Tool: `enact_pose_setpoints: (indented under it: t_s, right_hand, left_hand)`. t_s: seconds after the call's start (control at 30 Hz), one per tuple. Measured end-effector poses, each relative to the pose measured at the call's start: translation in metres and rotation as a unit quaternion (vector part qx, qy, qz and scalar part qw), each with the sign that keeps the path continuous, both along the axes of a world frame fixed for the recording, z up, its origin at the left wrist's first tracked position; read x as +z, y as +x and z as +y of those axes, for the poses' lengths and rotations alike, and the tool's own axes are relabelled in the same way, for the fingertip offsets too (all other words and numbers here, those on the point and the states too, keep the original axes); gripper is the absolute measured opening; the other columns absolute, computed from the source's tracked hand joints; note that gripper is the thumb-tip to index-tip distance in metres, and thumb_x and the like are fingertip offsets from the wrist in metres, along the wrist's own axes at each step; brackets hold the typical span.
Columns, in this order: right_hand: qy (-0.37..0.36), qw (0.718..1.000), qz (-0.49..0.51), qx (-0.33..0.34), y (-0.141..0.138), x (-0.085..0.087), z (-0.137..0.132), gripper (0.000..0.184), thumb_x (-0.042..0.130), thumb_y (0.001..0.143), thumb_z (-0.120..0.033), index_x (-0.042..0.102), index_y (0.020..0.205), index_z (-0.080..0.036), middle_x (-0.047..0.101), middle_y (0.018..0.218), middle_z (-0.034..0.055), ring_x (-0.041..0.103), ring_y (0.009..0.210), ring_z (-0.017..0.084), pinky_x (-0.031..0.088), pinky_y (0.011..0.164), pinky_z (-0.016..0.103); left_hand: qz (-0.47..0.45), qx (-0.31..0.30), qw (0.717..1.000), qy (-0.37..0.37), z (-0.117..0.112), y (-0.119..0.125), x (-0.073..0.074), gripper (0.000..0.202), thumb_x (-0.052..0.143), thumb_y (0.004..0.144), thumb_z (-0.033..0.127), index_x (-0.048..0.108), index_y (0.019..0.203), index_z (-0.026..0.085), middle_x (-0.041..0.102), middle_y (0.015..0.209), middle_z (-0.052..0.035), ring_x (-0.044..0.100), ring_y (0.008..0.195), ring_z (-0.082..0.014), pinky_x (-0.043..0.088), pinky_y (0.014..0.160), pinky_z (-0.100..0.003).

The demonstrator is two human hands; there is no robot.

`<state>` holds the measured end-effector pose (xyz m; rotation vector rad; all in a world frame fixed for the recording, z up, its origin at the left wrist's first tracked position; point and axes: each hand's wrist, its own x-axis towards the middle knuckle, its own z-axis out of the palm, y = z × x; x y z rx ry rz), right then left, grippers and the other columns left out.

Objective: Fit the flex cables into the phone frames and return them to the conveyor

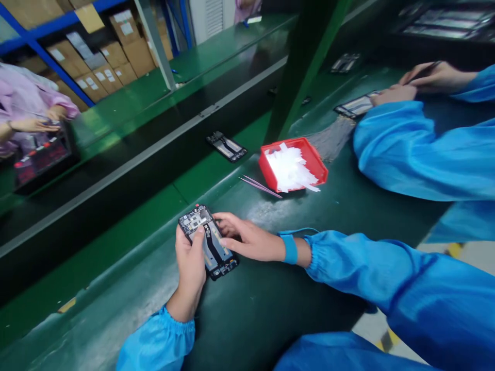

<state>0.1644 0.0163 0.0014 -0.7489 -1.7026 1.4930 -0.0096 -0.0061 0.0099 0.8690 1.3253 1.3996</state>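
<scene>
Both hands on an opened phone (208,241)
Left hand (190,260) grips its edge; right hand (243,238) fingers (224,222) press its side, above the green tabletop (247,309).

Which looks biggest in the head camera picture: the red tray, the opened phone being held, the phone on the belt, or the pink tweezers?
1. Red tray.
2. Opened phone held by the left hand and right hand; being nearer the camera flatters it.
3. Phone on the belt and pink tweezers: similar length, so no firm ranking; the tweezers are far thinner.
</scene>
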Motion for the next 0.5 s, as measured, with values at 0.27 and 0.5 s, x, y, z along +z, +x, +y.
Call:
enact_pose_setpoints:
  t_s: [0.27,0.5]
  right_hand:
    - [-0.134,0.987,0.060,-0.069,0.004,-0.022,0.019,0.055,0.058,0.099,-0.036,0.034,0.145,-0.019,0.066,0.106,0.0069,0.069,0.087,0.018,0.060,0.076,0.033]
    - [-0.007,0.998,-0.038,-0.057,0.007,-0.016,0.020,0.059,0.056,0.100,-0.036,0.030,0.151,-0.021,0.058,0.137,0.0180,0.065,0.117,0.026,0.058,0.097,0.049]
  left_hand:
    - [0.079,-0.076,0.993,-0.051,0.013,-0.026,-0.007,0.068,0.074,0.086,0.055,0.054,0.143,0.024,0.073,0.108,-0.0076,0.071,0.092,-0.0221,0.059,0.070,-0.030]
    - [0.113,0.010,0.993,-0.016,0.049,-0.075,-0.009,0.074,0.074,0.082,0.051,0.056,0.142,0.012,0.073,0.095,-0.0083,0.069,0.073,-0.0138,0.054,0.065,-0.024]
